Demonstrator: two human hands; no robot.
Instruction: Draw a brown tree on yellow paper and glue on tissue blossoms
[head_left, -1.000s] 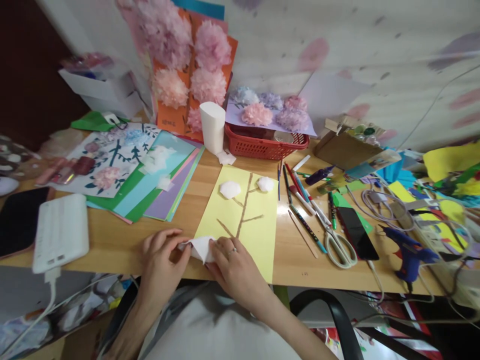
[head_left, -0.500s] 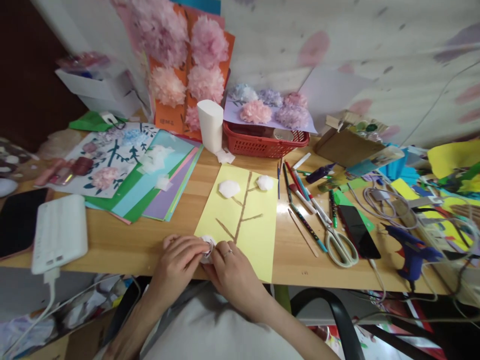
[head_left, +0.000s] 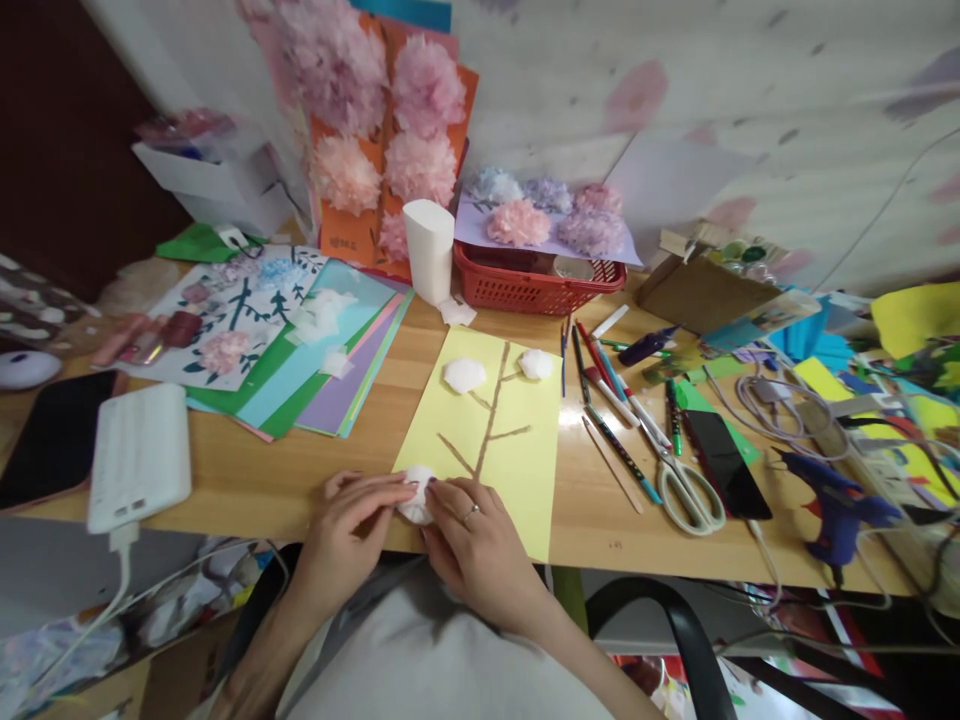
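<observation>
Between my two hands, near the table's front edge, is a round white paper piece [head_left: 417,497]. The fingers of my left hand [head_left: 352,530] pinch its left side, and those of my right hand [head_left: 476,535] press on its right side. It lies over the lower left corner of a yellow sheet [head_left: 517,490]. On that sheet a brown branch [head_left: 491,415] is drawn, with one white paper blossom [head_left: 465,375] on the upper left and another [head_left: 535,364] on the upper right.
Pens, white scissors [head_left: 690,495], a black phone [head_left: 727,465] and a blue glue gun [head_left: 832,505] lie to the right. Coloured sheets [head_left: 360,385] and a power bank [head_left: 140,455] are on the left. Behind stand a white roll [head_left: 430,250] and a red basket [head_left: 532,290].
The white piece between my hands now shows rounder and more open, with more of its surface visible. My hands have spread slightly apart around it. The whole view has shifted slightly.
</observation>
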